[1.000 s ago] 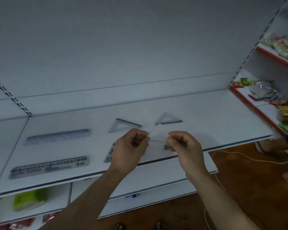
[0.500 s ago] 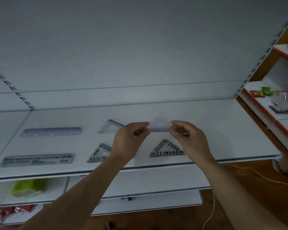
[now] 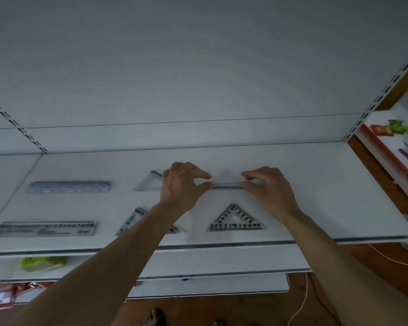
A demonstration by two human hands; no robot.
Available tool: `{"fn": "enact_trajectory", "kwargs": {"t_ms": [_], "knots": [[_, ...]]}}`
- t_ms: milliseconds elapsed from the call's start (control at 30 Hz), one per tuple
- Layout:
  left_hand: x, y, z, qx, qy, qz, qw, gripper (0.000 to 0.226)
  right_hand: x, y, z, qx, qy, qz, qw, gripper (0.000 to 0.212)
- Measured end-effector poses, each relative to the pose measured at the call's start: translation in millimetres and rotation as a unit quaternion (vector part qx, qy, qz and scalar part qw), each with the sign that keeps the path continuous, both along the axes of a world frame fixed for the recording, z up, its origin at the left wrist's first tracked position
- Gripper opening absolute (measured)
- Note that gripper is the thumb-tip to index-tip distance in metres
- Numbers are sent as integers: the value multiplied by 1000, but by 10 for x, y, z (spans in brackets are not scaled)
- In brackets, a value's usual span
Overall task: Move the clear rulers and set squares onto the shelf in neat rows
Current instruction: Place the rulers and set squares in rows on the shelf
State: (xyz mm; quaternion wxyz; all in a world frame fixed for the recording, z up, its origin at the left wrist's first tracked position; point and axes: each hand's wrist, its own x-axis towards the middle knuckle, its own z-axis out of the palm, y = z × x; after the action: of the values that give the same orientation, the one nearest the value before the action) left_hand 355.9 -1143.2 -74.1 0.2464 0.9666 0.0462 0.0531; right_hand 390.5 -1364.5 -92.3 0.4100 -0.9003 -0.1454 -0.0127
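A clear set square (image 3: 226, 182) lies low over the back row of the white shelf (image 3: 316, 196). My left hand (image 3: 181, 184) pinches its left corner and my right hand (image 3: 266, 187) pinches its right corner. Behind my left hand another set square (image 3: 149, 183) shows in the back row, partly hidden. Two clear rulers lie at the left, one at the back (image 3: 68, 186) and one at the front (image 3: 46, 228). In the front row lie a set square (image 3: 237, 219) and a second one (image 3: 134, 218) half covered by my left forearm.
A lower shelf (image 3: 210, 262) juts out under the front edge, with a green pack (image 3: 41, 263) at its left. A neighbouring shelf unit (image 3: 391, 147) with coloured goods stands at the right. A white cord (image 3: 302, 307) runs over the wooden floor.
Both hands have carried the set square forward and down to the back row of the shelf, to the right of the other back set square. The camera has tilted closer.
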Motion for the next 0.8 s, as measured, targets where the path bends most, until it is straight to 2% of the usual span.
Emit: {"fn": "enact_trajectory", "kwargs": {"t_ms": [800], "knots": [[56,16,-145,34,9,-14,999,28,6,-29,-88,-34,-20,11,999,14]]}}
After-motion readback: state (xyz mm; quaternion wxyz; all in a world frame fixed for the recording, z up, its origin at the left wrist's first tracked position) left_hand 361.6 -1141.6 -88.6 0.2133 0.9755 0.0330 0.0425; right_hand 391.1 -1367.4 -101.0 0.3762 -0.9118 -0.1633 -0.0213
